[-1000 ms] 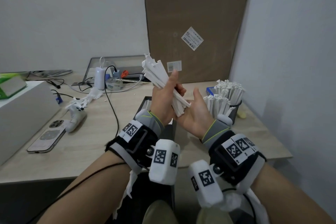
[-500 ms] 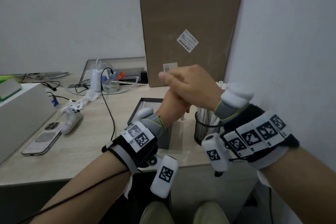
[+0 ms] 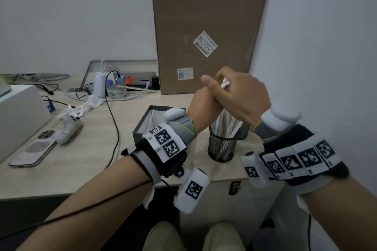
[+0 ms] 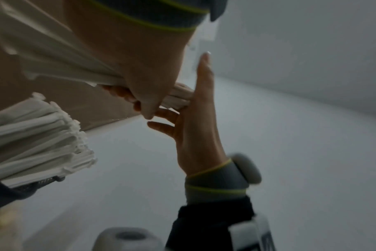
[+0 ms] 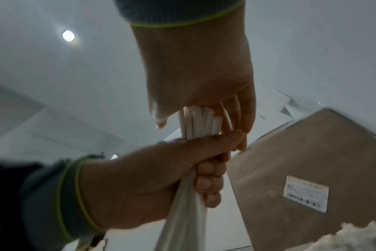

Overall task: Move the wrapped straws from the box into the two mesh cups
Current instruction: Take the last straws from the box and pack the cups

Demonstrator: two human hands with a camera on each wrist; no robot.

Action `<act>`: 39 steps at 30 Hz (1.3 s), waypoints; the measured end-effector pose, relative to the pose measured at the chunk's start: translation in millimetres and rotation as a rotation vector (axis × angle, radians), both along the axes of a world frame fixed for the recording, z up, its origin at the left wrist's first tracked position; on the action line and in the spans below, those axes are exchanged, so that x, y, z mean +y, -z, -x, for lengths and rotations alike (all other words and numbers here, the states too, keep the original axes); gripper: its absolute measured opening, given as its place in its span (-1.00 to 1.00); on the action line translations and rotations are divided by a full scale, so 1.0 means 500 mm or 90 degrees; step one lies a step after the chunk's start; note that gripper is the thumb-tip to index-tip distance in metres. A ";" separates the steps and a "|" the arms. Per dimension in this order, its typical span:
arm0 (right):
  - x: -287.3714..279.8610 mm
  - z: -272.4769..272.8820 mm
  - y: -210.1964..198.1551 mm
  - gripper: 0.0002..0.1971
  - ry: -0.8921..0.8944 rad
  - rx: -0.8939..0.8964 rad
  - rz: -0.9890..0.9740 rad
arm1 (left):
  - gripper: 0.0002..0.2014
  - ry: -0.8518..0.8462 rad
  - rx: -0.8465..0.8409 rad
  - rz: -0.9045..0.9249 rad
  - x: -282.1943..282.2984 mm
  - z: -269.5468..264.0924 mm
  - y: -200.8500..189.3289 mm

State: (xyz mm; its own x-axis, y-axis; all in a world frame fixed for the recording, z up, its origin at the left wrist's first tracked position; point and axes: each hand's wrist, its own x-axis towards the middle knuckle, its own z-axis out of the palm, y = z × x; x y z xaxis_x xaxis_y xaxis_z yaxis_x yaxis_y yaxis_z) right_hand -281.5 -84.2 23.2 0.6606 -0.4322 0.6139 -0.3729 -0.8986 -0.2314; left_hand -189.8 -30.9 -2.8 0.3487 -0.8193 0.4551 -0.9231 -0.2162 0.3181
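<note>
My left hand (image 3: 206, 104) grips a bundle of white wrapped straws (image 3: 230, 126) upright, and its lower ends stand inside the near black mesh cup (image 3: 221, 149). My right hand (image 3: 240, 91) lies over the top ends with straight fingers. In the left wrist view my left hand (image 4: 148, 76) grips the bundle (image 4: 60, 56), with my right hand (image 4: 195, 122) flat against its end. The second mesh cup (image 4: 17, 191) is packed with straws (image 4: 36, 141). The right wrist view shows my right hand (image 5: 200, 76) above the bundle (image 5: 195, 124) and my left hand (image 5: 150, 178) round it. The dark box (image 3: 140, 128) sits left of the cups.
A tall cardboard box (image 3: 208, 32) stands against the back wall behind the cups. On the desk's left lie a phone (image 3: 32, 151), a white controller (image 3: 69, 128), cables (image 3: 110, 112) and a white case (image 3: 18, 112). The right wall is close to the cups.
The bundle, held slanted in the air between both hands a second ago, now stands upright with its lower ends in the near cup. My right hand has moved from under it to over its top.
</note>
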 end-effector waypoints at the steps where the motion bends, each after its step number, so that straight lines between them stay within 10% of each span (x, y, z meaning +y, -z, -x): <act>1: -0.007 0.004 0.000 -0.42 0.032 0.006 0.013 | -0.75 0.009 0.025 0.026 -0.010 0.010 0.000; 14: -0.118 0.027 0.009 -0.70 -0.028 -0.160 -0.347 | -0.67 0.084 0.172 0.101 -0.076 0.063 0.007; 26: -0.176 0.002 0.054 -0.65 0.046 -0.200 -0.154 | -0.65 0.176 0.365 0.074 -0.100 0.029 0.050; 32: -0.217 0.017 0.076 -0.57 0.074 -0.190 -0.161 | -0.71 0.022 0.441 0.145 -0.080 -0.043 0.062; 39: -0.211 -0.013 0.112 -0.66 0.053 -0.144 -0.152 | -0.37 -0.047 0.570 -0.083 -0.061 -0.041 0.106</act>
